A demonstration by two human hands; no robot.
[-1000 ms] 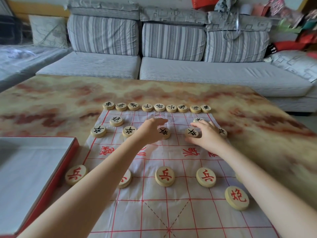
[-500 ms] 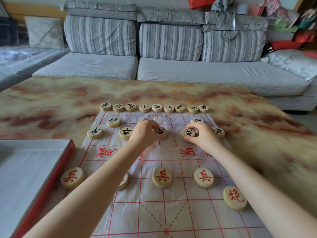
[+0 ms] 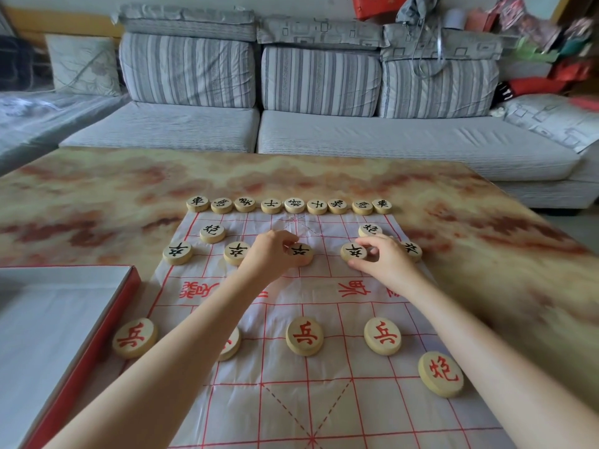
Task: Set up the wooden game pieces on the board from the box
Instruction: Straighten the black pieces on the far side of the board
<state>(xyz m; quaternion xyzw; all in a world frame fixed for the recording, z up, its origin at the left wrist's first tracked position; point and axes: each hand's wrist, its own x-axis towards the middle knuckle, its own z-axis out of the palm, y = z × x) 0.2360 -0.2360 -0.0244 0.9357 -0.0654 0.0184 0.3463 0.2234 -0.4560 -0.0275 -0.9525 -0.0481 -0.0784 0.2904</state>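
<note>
A white sheet board (image 3: 291,400) with a red grid lies on the table. Round wooden pieces with black characters fill its far row (image 3: 288,205), with two more and a line of several behind my hands. My left hand (image 3: 269,254) pinches the middle black-marked piece (image 3: 301,252). My right hand (image 3: 385,260) pinches the black-marked piece (image 3: 353,252) to the right of it. Both pieces lie flat on the board. Red-marked pieces (image 3: 304,335) lie nearer me, one partly hidden under my left forearm. The open box (image 3: 107,322) is at the left.
The red-rimmed box shows a bare white inside. A marbled table (image 3: 97,196) carries everything, with a grey striped sofa (image 3: 317,92) behind it. A red-marked piece (image 3: 440,373) sits near the board's right edge, beside my right forearm.
Both hands have curled their fingers round the two middle black-marked pieces and nudged them slightly along the row. The camera tilted a little.
</note>
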